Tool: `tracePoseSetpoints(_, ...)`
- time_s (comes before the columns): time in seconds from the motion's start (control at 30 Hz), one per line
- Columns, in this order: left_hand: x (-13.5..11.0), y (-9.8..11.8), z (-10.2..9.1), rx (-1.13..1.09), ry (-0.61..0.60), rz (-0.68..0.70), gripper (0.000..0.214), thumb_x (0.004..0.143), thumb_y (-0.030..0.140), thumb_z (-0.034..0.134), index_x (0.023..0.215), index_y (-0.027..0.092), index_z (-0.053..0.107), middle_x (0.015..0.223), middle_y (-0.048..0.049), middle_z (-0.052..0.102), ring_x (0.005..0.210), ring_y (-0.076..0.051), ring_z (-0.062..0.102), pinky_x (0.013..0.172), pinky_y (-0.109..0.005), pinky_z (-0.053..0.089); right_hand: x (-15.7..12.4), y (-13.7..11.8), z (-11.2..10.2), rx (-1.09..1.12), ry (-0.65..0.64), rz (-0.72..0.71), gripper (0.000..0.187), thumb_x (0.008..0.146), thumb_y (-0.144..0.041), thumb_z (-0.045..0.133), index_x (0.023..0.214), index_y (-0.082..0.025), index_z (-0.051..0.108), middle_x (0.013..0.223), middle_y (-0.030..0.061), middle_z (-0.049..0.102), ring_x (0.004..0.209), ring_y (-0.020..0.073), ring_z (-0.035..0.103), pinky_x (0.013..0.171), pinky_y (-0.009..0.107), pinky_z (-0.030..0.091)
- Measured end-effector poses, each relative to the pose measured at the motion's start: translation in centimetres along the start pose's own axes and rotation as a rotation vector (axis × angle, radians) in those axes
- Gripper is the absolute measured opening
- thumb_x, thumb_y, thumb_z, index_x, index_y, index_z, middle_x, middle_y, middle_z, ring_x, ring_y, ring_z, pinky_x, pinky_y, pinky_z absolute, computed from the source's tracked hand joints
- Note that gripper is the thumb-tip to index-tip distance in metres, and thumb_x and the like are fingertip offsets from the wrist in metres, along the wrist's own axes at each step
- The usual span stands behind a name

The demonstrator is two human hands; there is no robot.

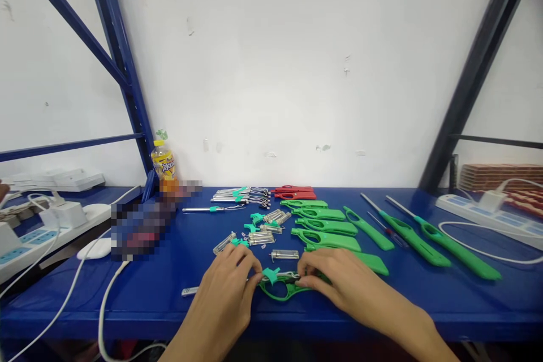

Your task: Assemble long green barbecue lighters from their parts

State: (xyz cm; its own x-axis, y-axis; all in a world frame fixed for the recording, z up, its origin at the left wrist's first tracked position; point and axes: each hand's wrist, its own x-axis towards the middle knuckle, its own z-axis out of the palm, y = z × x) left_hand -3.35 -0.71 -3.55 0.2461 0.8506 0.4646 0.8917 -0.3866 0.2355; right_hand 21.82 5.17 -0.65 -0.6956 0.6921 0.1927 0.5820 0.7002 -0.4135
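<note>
Close to the table's front edge, my left hand [231, 280] is closed, pinching a silver lighter tube [189, 291] whose end pokes out on its left. A teal trigger [271, 275] sits just right of its fingertips. Under the trigger lies a green lighter shell half [278, 296] with a looped grip, partly hidden by my hands. My right hand [339, 280] is closed too, thumb and fingers meeting at the dark end of the wires [292, 276] over the shell. A clear fuel tank [284, 254] lies just beyond.
Several fuel tanks [261, 237] and teal triggers lie mid-table. Behind are wired tubes [231, 194] and red shells [294, 192]. Green shells [326, 240] and assembled long lighters [458, 243] lie right, with a screwdriver [388, 231]. A drink bottle [164, 167] and power strips [34, 240] flank them.
</note>
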Motion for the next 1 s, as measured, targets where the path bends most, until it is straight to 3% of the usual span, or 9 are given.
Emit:
tracePoseSetpoints(0.37, 0.2, 1.4, 1.1, -0.007, -0.062, 0.043, 0.025, 0.103, 0.006, 0.045, 0.093, 0.019, 0.063, 0.098, -0.0053, 0.066, 0.092, -0.026, 0.058, 0.084, -0.044, 0.048, 0.0, 0.1, -0.1, -0.009, -0.006, -0.012, 0.017, 0.106, -0.036, 0.062, 0.095, -0.025, 0.07, 0.089, -0.0016, 0.073, 0.082, 0.0188, 0.067, 0.072, 0.029, 0.042)
tracePoseSetpoints(1.0, 0.4, 0.3, 2.6, 0.096, -0.008, 0.123, 0.03, 0.103, 0.006, 0.044, 0.098, 0.021, 0.069, 0.096, -0.0031, 0.073, 0.085, -0.024, 0.066, 0.076, -0.037, 0.05, 0.1, 0.0, -0.3, -0.011, -0.008, -0.011, 0.016, 0.104, -0.037, 0.066, 0.093, -0.026, 0.071, 0.09, -0.0033, 0.076, 0.084, 0.0196, 0.07, 0.073, 0.028, 0.042)
